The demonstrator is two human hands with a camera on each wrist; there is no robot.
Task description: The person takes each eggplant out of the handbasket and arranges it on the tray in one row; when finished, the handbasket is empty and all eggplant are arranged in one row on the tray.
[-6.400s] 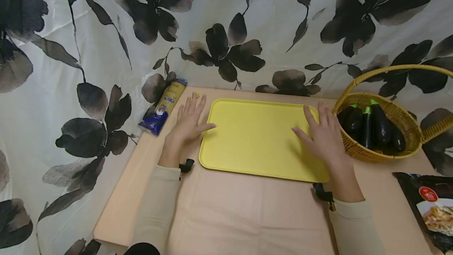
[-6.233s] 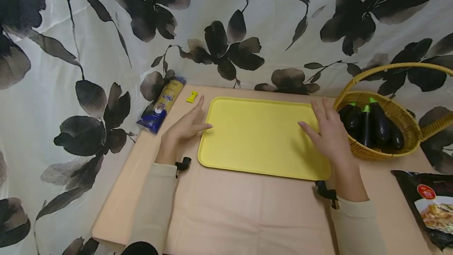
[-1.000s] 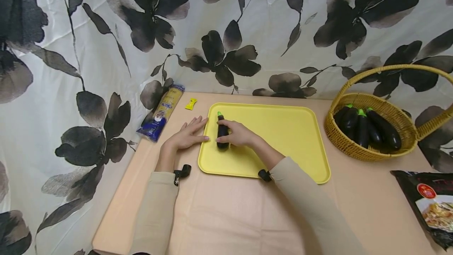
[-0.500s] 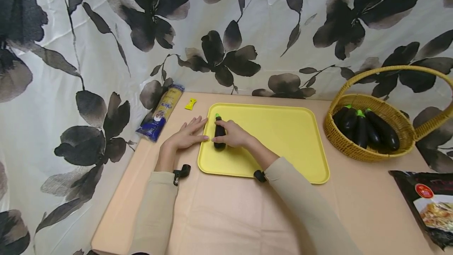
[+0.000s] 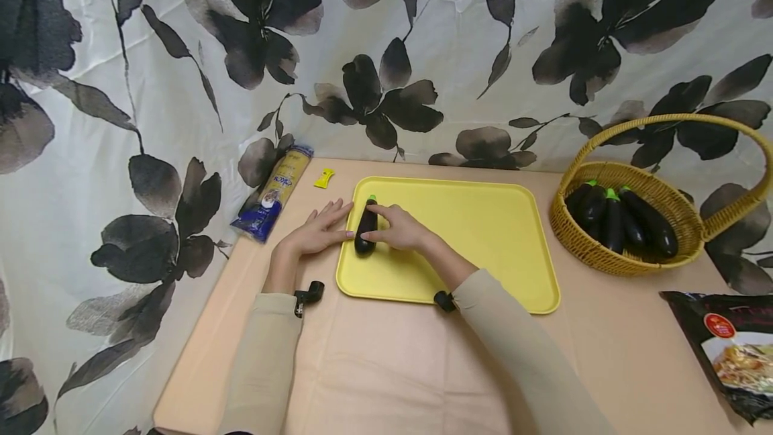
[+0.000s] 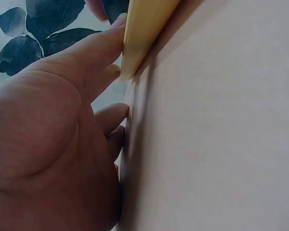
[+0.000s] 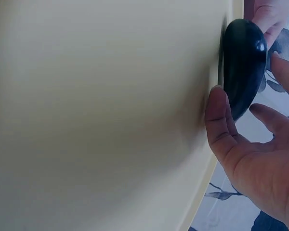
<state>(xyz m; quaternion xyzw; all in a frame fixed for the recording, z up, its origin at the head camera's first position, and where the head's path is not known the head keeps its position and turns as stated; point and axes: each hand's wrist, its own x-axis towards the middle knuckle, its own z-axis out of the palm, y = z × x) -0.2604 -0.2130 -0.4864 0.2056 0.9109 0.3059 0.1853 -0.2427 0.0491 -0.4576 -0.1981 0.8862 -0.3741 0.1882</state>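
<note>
One dark eggplant (image 5: 366,227) lies at the left end of the yellow tray (image 5: 465,240), its green stem toward the back and its body slightly slanted. My right hand (image 5: 401,228) is over the tray beside it. In the right wrist view, loosely bent fingers (image 7: 216,113) lie close along the eggplant (image 7: 243,57) without wrapping it. My left hand (image 5: 317,230) rests at the tray's left edge with fingers spread. The left wrist view shows the thumb (image 6: 96,48) against the tray's rim (image 6: 135,41).
A wicker basket (image 5: 570,233) with a tall handle holds several eggplants at the right. A black food packet (image 5: 725,348) lies in front of it. At the back left are a blue-and-yellow pasta packet (image 5: 274,193) and a small yellow clip (image 5: 324,178).
The tray was bare about six seconds ago, with my right hand at its right edge. Over the last second the eggplant has shifted left and slanted, and my right fingers have loosened from it.
</note>
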